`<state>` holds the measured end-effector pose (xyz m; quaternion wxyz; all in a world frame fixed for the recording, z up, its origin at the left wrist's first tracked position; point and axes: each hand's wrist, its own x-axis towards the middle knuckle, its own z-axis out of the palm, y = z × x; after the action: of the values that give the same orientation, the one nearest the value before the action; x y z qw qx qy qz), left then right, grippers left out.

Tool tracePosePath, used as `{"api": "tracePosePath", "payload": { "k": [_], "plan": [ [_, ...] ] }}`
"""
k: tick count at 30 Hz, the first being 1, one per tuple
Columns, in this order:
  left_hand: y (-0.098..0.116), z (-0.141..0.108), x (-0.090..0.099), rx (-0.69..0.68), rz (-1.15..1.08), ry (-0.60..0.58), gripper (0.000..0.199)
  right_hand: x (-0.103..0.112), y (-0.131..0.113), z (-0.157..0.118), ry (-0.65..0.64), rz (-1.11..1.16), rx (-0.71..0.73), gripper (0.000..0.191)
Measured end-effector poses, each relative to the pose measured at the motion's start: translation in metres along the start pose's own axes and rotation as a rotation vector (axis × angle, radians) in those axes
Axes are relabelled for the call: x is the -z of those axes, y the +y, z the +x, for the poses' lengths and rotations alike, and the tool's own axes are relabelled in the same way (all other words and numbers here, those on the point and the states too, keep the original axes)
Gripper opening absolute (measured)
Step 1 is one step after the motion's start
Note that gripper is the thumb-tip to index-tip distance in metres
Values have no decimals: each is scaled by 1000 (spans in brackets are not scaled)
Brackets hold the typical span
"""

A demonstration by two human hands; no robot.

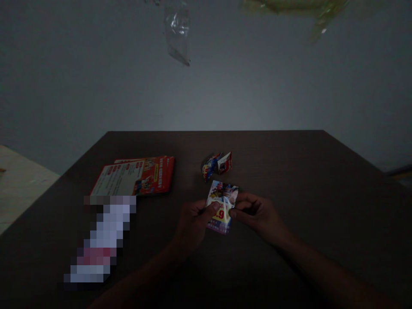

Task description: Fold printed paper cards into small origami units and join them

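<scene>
l hand (pixel 192 223) n r hand (pixel 262 214) fingers both pinching printed leaflet (pixel 220 214) above counter (pixel 289 171). looks mostly flat, so prob early on this 1 imo. crumpled printed paper (pixel 210 166) just beyond, maybe done. red printed sheets (pixel 164 176) to left, untouched rn.

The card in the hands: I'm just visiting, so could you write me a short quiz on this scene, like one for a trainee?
1. True or false: the card is touched by the right hand alone.
2. What lies on the table just beyond the card?
A) a cup
B) a crumpled wrapper
C) a pair of scissors
3. Fill in the gap: seen from the person's seat, the red leaflets lie to the ____ of the card.

Key: 1. False; the left hand is on it too, its thumb over the front. 2. B. 3. Left.
</scene>
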<state>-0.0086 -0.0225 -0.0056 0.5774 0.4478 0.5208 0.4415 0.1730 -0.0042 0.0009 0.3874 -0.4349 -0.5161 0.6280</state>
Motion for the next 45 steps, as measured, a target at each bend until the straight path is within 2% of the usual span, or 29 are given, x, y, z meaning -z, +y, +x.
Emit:
{"api": "tracePosePath", "payload": {
  "k": [5, 12, 18, 26, 30, 35, 45],
  "plan": [
    [5, -1, -1, 14, -34, 34, 31, -3, -2, -1, -5, -3, -17, 38],
    [7, 1, -1, 61, -65, 62, 32, -5, 0, -2, 18, -19, -6, 36],
    [3, 5, 4, 57, -16, -4, 31, -2, 0, -2, -14, -19, -25, 33],
    [9, 3, 1, 149, -11, -34, 30, -3, 6, -3, -66, -93, 3, 28],
    [6, 2, -2, 136, -88, 9, 31, -4, 7, -3, -95, -96, 3, 24],
    [2, 4, -3, 135, -173, 89, 33, -5, 7, -3, -78, -160, -12, 30],
    [0, 8, -4, 142, -277, 165, 34, -7, 8, -1, -109, -107, -3, 32]
  ]
}}
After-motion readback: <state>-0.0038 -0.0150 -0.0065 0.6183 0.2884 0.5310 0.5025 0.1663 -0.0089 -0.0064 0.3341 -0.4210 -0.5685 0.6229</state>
